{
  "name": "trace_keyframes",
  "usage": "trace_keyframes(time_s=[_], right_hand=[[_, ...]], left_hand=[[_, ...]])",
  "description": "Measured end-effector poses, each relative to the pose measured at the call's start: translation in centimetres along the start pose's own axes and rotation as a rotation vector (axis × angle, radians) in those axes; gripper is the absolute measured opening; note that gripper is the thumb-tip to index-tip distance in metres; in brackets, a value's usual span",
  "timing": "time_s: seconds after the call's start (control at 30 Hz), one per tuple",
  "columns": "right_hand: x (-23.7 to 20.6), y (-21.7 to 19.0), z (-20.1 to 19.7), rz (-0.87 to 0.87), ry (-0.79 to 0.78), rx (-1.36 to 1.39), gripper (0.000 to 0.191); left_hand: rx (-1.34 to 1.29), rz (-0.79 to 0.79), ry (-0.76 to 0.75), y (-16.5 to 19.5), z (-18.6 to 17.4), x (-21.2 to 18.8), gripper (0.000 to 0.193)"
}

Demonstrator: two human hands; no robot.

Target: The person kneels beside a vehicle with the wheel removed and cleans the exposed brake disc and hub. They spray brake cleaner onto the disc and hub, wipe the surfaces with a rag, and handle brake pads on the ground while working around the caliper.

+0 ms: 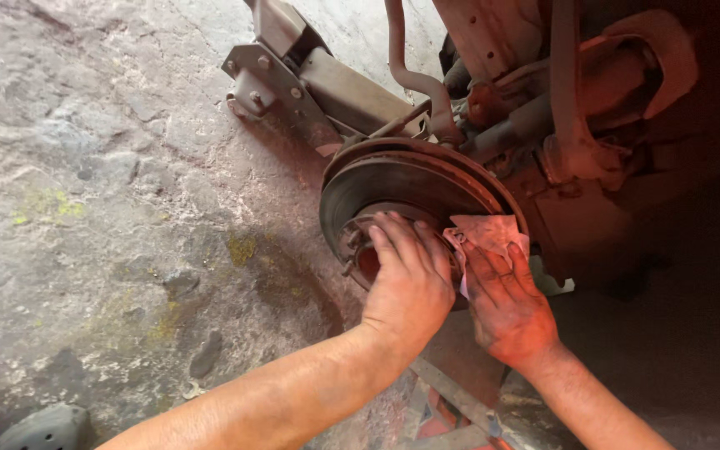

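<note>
My left hand (408, 283) lies flat on the brake disc (393, 187) hub, fingers spread, gripping nothing. The disc faces me, tilted up-left, axle pointing away. Just right, my right hand (506, 304) presses a rag (487, 232) against the disc face, fingers extended.

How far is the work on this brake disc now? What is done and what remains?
Done: the wheel is off, so the disc and hub are bare. In hand: the left hand rests on the hub, and the right hand presses a rag against the disc face. Left: the disc sits on the hub, and its rim looks rusty. No wheel is in view.
</note>
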State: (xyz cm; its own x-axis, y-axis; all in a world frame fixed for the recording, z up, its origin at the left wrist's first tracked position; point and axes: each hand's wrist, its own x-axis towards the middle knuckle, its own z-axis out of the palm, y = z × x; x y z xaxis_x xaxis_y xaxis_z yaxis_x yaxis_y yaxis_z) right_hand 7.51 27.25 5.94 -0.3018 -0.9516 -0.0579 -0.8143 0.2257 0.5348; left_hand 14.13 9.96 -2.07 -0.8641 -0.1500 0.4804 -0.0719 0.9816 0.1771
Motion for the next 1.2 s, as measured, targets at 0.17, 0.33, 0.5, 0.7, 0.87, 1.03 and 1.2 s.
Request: trace_keyframes(time_s=[0.17,0.33,0.5,0.7,0.87,1.03,1.2], right_hand=[[0.3,-0.1,0.1,0.002,0.014,0.027,0.049],[-0.1,0.2,0.5,-0.021,0.015,-0.02,0.045],[-0.4,0.0,0.3,-0.012,-0.016,0.032,0.045],[0.5,-0.5,-0.3,-0.011,0.052,-0.011,0.047],[0.5,-0.4,-0.2,-0.021,0.027,-0.001,0.046],[-0.1,-0.3,0.6,-0.021,0.081,-0.046,0.046],[-0.4,-0.2,0.7,0.004,0.003,-0.025,0.054]], left_hand=[[0.0,0.101,0.058,-1.6,0.3,0.7,0.056],[-0.361,-0.036,-0.101,-3.2,2.2,1.4,0.081],[-0.872,-0.463,-0.309,-6.8,8.5,-1.5,0.072],[-1.818,-0.994,-1.092,-5.0,13.4,-7.8,0.054],[-0.993,-0.562,-0.928,-8.5,11.3,-9.9,0.064],[-0.606,-0.212,-0.069,-8.4,4.2,-5.5,0.074],[-0.235,0.019,-0.07,-2.3,0.2,-0.5,0.077]])
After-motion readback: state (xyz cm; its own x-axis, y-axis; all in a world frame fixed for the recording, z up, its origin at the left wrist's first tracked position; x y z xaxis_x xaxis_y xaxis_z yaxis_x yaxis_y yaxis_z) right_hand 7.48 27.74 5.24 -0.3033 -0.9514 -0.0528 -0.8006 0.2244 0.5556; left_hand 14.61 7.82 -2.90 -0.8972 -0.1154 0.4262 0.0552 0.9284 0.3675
